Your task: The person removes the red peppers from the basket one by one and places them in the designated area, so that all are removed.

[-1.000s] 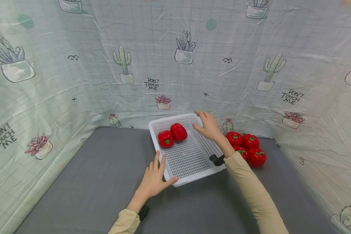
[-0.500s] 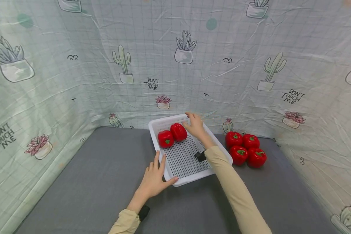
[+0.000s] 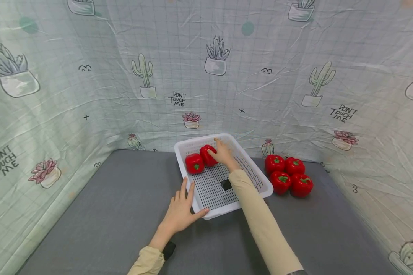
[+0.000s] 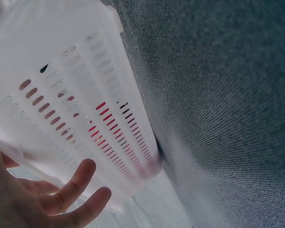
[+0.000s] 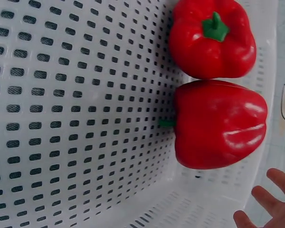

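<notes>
Two red bell peppers sit in the far left corner of a white perforated basket [image 3: 223, 211]. One pepper [image 3: 194, 164] stands with its green stem up; the other [image 5: 221, 126] lies on its side against it. My right hand [image 3: 223, 153] is over the basket beside the lying pepper, its thumb overlapping it in the head view. In the right wrist view, its spread fingers [image 5: 266, 197] appear apart from the pepper. My left hand [image 3: 179, 212] rests on the basket's near left rim, fingers extended; the left wrist view shows its fingertips [image 4: 102, 194] by the outer wall.
Several more red bell peppers [image 3: 289, 173] stand in a cluster on the grey tabletop [image 3: 117, 214], right of the basket. Behind the table hangs a pale curtain [image 3: 247, 91] printed with cacti, close to the basket's far edge.
My right hand has moved left across the basket from its right side, to the lying pepper. My left hand and the basket have stayed in place.
</notes>
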### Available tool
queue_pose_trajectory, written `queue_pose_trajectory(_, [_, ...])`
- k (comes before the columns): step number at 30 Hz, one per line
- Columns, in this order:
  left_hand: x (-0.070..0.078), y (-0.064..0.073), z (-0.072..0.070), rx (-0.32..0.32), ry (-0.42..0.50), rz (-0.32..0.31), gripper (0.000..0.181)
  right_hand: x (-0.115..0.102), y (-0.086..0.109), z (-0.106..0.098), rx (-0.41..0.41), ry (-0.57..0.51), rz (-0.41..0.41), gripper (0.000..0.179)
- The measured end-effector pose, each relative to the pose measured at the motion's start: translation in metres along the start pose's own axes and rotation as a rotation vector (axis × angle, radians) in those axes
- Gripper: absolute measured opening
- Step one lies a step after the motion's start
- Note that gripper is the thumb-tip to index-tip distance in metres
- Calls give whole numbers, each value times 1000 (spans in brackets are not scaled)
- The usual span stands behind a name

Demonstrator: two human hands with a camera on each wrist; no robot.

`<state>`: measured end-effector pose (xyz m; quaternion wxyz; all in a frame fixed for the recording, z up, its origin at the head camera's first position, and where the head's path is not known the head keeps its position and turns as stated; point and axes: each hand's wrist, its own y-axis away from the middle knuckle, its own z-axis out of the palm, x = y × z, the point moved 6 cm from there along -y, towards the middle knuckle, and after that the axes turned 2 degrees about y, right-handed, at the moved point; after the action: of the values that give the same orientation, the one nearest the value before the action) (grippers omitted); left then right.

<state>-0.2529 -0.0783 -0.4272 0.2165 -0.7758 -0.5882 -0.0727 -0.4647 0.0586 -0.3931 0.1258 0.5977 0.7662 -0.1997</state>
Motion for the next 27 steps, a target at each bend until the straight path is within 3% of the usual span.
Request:
queue_pose_trajectory(15, [0,0,0,11,-6,6,94,-3,1,28,-125,153,21,72])
queue_pose_trajectory(27, [0,1,-2,15,-3,5,93,-2,1,34,-75,276,0,76])
